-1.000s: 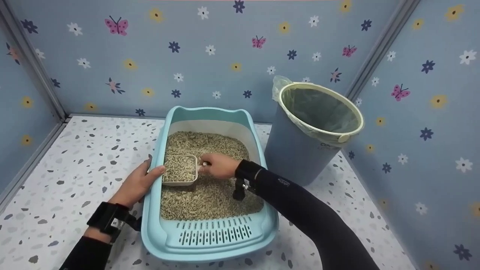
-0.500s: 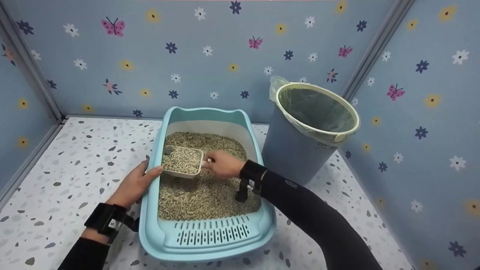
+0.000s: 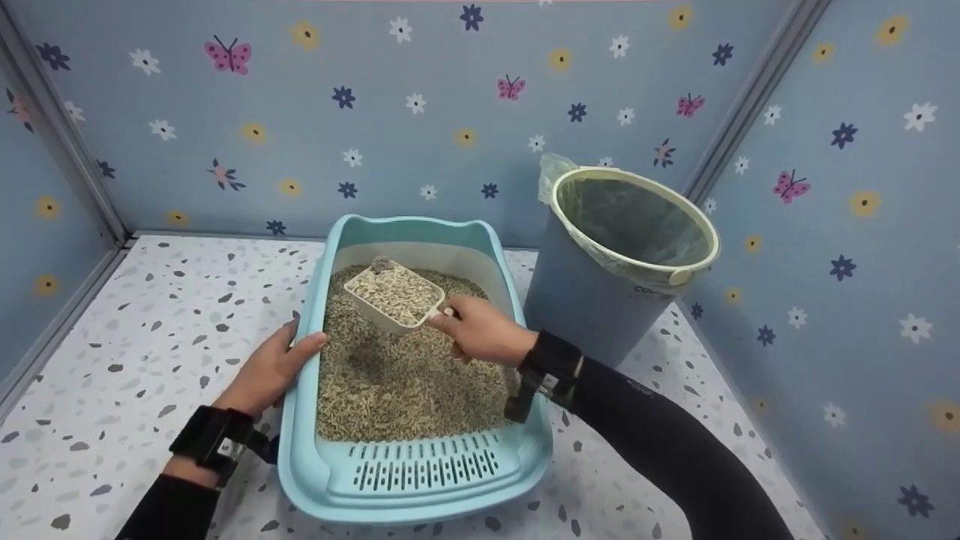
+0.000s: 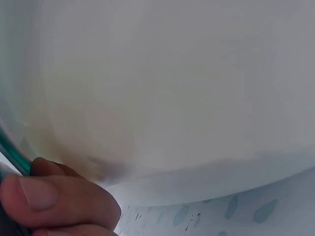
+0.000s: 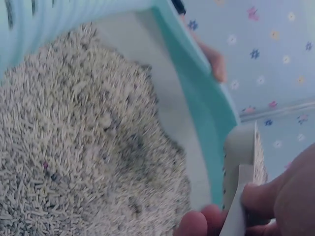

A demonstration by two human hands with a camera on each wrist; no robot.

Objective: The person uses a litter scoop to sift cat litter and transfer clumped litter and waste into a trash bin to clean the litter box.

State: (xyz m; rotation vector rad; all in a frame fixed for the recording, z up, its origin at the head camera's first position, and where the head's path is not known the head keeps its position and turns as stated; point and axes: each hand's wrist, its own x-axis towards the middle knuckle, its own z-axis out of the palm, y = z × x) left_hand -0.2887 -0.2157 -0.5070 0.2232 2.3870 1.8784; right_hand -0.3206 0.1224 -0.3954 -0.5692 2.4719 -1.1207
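Observation:
My right hand (image 3: pixel 487 330) grips the handle of a white litter scoop (image 3: pixel 390 319), which hangs above the litter box. Heaped in the scoop are pale pellets, with a greyish clump (image 3: pixel 382 264) at its far corner. The blue litter box (image 3: pixel 420 506) holds a bed of pellet litter (image 3: pixel 420 405), with a darker hollow below the scoop. My left hand (image 3: pixel 274 367) holds the box's left rim, thumb on top and fingers outside. Its curled fingers (image 4: pixel 64 201) show against the box's pale wall in the left wrist view. The right wrist view catches the scoop's slotted underside (image 5: pixel 238 157) over the box edge.
A tall blue-grey bin (image 3: pixel 581 300) with a cream rim and a clear liner stands right of the litter box. Flowered wall panels (image 3: pixel 420 75) enclose the back and sides. The floor (image 3: pixel 187 315) is white with grey specks.
My right hand has raised the filled scoop out of the litter and moved it right and toward the back, uncovering a dark hollow. The left hand stays on the rim.

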